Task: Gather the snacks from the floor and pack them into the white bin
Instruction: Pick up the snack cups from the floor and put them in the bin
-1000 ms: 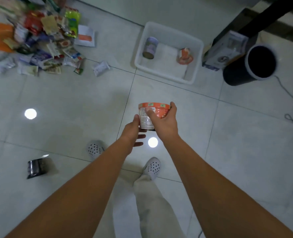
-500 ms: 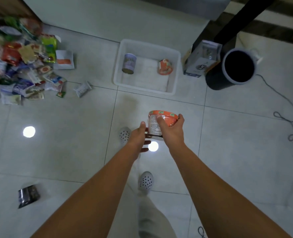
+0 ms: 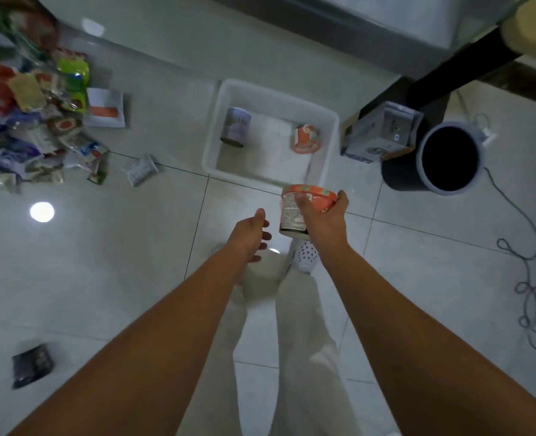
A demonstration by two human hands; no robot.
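My right hand (image 3: 326, 221) grips an orange-lidded noodle cup (image 3: 295, 209), held just in front of the near rim of the white bin (image 3: 329, 143). My left hand (image 3: 252, 234) hangs beside the cup, apart from it, fingers spread and holding nothing. Inside the bin lie a purple-grey can (image 3: 235, 127) on the left and a second orange cup (image 3: 306, 138) on the right. A heap of colourful snack packets (image 3: 37, 121) covers the floor at the far left, with one small white packet (image 3: 140, 169) lying loose between the heap and the bin.
A dark packet (image 3: 32, 365) lies on the tiles at lower left. Right of the bin stand a cardboard box (image 3: 381, 133) and a black cylindrical bucket (image 3: 449, 158). A cable (image 3: 524, 256) snakes along the right. A black table leg (image 3: 455, 77) rises behind the box.
I have stepped closer to the bin, carrying the cup forward. My left hand has let go of the cup and drawn away to the left; the right hand alone holds it.
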